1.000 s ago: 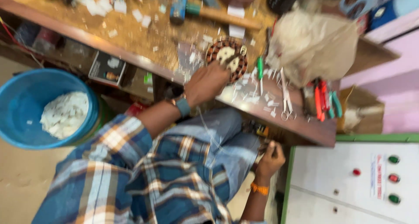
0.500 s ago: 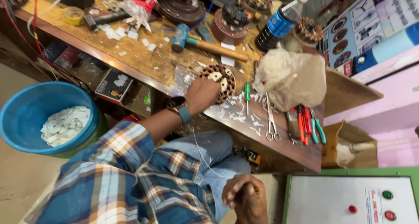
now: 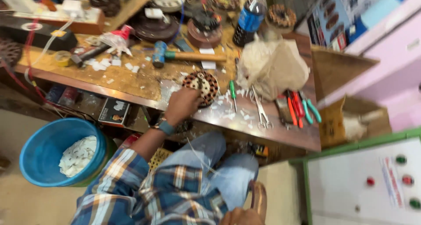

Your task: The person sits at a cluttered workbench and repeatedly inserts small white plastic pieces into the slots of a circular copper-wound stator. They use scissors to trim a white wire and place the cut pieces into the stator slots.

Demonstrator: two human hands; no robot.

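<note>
Under the left hand [image 3: 182, 104], a round stator [image 3: 201, 87] of dull metal with glossy copper-coloured windings, on a worn, scratched wooden workbench [image 3: 131, 82] littered with matt white paper scraps [image 3: 228, 111]. Just right of it, shiny steel scissors [image 3: 262, 111], plastic-handled pliers [image 3: 302, 108], and crumpled translucent plastic bag [image 3: 272, 67]. Below left, smooth blue plastic bucket [image 3: 44, 150].

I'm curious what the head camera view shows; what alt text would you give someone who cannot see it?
A person's left hand rests on a round wound motor coil at the edge of a cluttered wooden workbench, with the right hand low by the knee. Nearby lie a hammer, scissors, a green screwdriver, pliers, and a blue bucket.
</note>
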